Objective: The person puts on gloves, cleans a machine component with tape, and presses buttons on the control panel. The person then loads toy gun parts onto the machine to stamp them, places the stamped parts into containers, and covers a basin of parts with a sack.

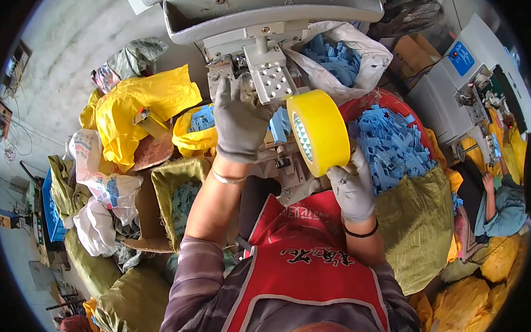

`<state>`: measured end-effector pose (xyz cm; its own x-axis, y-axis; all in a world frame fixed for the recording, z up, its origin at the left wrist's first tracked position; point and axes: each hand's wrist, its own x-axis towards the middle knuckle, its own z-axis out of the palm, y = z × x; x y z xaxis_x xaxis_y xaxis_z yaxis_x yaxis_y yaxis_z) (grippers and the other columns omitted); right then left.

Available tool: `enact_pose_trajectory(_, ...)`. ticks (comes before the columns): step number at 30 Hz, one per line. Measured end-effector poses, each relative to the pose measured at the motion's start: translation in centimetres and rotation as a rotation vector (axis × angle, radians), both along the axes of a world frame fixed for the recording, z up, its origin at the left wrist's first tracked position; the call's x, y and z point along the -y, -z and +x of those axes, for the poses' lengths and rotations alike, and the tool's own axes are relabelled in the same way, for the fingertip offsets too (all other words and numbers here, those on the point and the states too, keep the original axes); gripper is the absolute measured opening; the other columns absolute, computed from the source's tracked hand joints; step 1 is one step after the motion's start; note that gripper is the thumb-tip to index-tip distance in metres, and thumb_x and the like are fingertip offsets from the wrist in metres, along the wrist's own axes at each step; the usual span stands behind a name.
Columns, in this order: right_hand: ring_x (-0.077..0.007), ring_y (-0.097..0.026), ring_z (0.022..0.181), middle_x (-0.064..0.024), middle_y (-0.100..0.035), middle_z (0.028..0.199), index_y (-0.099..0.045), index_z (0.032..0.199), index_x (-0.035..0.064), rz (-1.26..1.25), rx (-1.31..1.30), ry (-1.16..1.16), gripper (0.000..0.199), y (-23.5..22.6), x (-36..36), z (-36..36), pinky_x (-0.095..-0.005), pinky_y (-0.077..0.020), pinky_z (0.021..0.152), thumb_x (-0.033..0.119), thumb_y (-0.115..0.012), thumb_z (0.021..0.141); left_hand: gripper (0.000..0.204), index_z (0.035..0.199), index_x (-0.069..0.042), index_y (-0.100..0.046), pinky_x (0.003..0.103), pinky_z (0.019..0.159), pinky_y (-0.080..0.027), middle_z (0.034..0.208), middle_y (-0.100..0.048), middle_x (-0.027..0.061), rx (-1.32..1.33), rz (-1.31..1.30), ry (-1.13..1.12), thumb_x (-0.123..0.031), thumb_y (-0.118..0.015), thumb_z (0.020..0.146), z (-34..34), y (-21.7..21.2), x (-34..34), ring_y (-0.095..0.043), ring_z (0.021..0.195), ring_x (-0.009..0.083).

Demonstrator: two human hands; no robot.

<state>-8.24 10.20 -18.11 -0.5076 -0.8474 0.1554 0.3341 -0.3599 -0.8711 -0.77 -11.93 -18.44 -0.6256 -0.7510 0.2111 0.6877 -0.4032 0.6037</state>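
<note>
My right hand (353, 186), in a pale grey glove, grips a wide roll of yellow adhesive tape (328, 133) by its lower right edge. The roll stands on its side, its white-and-green core facing left. My left hand (241, 125), in a darker grey glove, reaches to the grey machine's metal head (272, 78); its fingers are stretched out and apart. Whether the fingertips touch the metal, I cannot tell. Between my hands, a few light-blue pieces (280, 125) sit under the perforated plate, partly hidden by the tape.
A red tub (424, 110) heaped with blue pieces (389, 147) stands right of the tape. Beyond is a white sack (377, 53) of more pieces. Yellow bags (144, 112) and an open cardboard box (148, 211) crowd the left. Another person (501, 209) sits far right beside a second machine.
</note>
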Motion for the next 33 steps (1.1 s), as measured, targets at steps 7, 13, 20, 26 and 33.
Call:
enact_pose_trajectory(7, -0.0112, -0.053, 0.093, -0.0023, -0.057, 0.102, -0.05, 0.116, 0.0015, -0.022, -0.072, 0.074, 0.041, -0.3, 0.2, 0.2, -0.026, -0.0423, 0.085, 0.015, -0.066, 0.081, 0.068, 0.135, 0.0, -0.036, 0.053, 0.106, -0.03, 0.134, -0.048, 0.0136, 0.08, -0.018, -0.063, -0.051, -0.041, 0.091, -1.6, -0.2, 3.4, -0.043, 0.125, 0.0319)
enact_pose_trajectory(13, -0.0111, -0.053, 0.094, -0.0022, -0.057, 0.104, -0.049, 0.116, 0.002, 0.026, -0.031, 0.105, 0.039, -0.2, -0.4, 0.0, -0.0256, -0.0417, 0.086, 0.013, -0.063, 0.081, 0.051, 0.128, -0.007, -0.048, 0.041, 0.106, -0.034, 0.126, -0.056, 0.0118, -0.138, 0.315, 0.213, -0.035, -0.056, 0.086, -1.8, -1.1, 2.3, -0.048, 0.122, 0.0236)
enact_pose_trajectory(20, -0.0104, -0.053, 0.094, -0.0022, -0.057, 0.103, -0.05, 0.115, 0.001, 0.003, -0.117, 0.137, 0.034, -0.7, -0.2, 0.0, -0.0241, -0.041, 0.086, 0.014, -0.057, 0.085, 0.036, 0.115, -0.003, -0.056, 0.028, 0.081, -0.052, 0.103, -0.068, 0.005, 0.275, -0.709, -0.148, -0.007, -0.065, 0.08, -2.3, 0.7, 3.4, -0.064, 0.095, 0.018)
enact_pose_trajectory(26, -0.0084, -0.053, 0.091, -0.0017, -0.057, 0.101, -0.049, 0.118, 0.001, 0.069, -0.19, 0.075, 0.036, -1.3, -0.2, -0.1, -0.0223, -0.0421, 0.081, 0.015, -0.058, 0.086, 0.028, 0.119, -0.006, -0.057, 0.024, 0.07, -0.054, 0.102, -0.065, 0.0023, 0.348, -0.268, 0.144, -0.006, -0.052, 0.092, -0.4, 1.5, 3.5, -0.063, 0.087, 0.0101)
enact_pose_trajectory(33, -0.0051, -0.051, 0.081, -0.0004, -0.054, 0.096, -0.048, 0.119, -0.0012, 0.187, -0.39, -0.253, 0.042, -1.2, -2.2, 0.2, -0.0193, -0.0434, 0.067, 0.012, -0.066, 0.084, 0.026, 0.12, 0.0, -0.055, 0.028, 0.074, -0.055, 0.106, -0.063, 0.0068, 0.427, -0.335, -0.149, -0.01, -0.049, 0.096, 4.3, 0.5, 0.7, -0.063, 0.083, 0.0145)
